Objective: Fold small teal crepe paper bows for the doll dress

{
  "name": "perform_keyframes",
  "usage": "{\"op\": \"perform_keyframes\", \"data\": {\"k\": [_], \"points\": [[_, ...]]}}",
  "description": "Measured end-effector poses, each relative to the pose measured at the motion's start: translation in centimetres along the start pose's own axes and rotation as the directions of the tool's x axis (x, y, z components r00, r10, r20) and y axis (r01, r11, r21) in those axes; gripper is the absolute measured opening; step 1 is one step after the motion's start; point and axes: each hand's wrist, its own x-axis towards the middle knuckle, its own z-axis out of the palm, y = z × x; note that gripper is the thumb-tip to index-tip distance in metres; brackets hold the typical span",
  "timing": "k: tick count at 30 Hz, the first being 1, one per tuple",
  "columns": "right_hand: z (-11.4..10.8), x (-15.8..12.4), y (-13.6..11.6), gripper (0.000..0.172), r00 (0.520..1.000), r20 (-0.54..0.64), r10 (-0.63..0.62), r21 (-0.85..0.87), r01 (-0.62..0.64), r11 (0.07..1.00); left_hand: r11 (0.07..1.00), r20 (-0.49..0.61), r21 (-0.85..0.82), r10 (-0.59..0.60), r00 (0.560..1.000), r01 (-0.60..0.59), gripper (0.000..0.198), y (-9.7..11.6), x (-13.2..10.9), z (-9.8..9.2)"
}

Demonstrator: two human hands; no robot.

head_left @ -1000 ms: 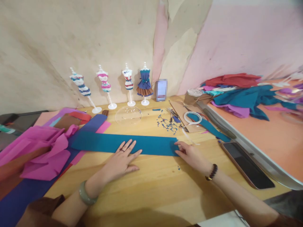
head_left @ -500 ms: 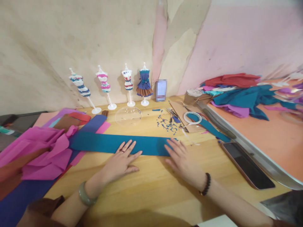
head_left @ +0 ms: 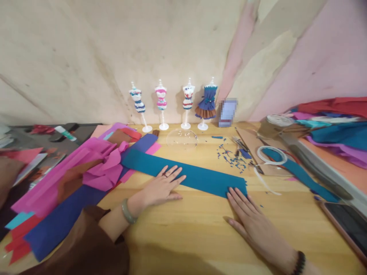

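A long teal paper strip [head_left: 200, 178] lies flat across the wooden table [head_left: 195, 229]. My left hand [head_left: 162, 187] rests flat on the strip's near edge around its middle, fingers spread, a ring on one finger and a green bangle on the wrist. Flat on the wood at the strip's right end lies my right hand [head_left: 252, 223], fingers stretched out, their tips touching the strip's lower right corner. A dark bead bracelet sits on that wrist. Neither hand holds anything.
Crumpled magenta paper [head_left: 86, 168] and a dark blue sheet [head_left: 65, 217] lie at left. Several small dress-form mannequins [head_left: 186, 103] stand along the wall. A clear round lid [head_left: 181, 138], blue scraps [head_left: 229, 158], a tape roll [head_left: 271, 154] and a phone [head_left: 348, 225] sit at right.
My view has swung left and tilted, so everything shifted right. My right hand went from pinching the strip's right end to lying flat, open, just below that corner. The left hand stayed put.
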Motion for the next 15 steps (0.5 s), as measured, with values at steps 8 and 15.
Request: {"op": "perform_keyframes", "data": {"k": [8,15], "points": [[-0.5,0.2,-0.1,0.082,0.996,-0.018,-0.084,-0.055,0.083,0.995,0.973,-0.003,0.079,-0.219,0.976,0.218,0.067,-8.1,-6.3,-0.5],[-0.5,0.2,-0.1,0.078,0.994,-0.035,-0.099,-0.041,0.098,0.994,0.925,-0.088,0.122,-0.35,0.932,0.359,0.066,-10.2,-7.7,-0.1]]}}
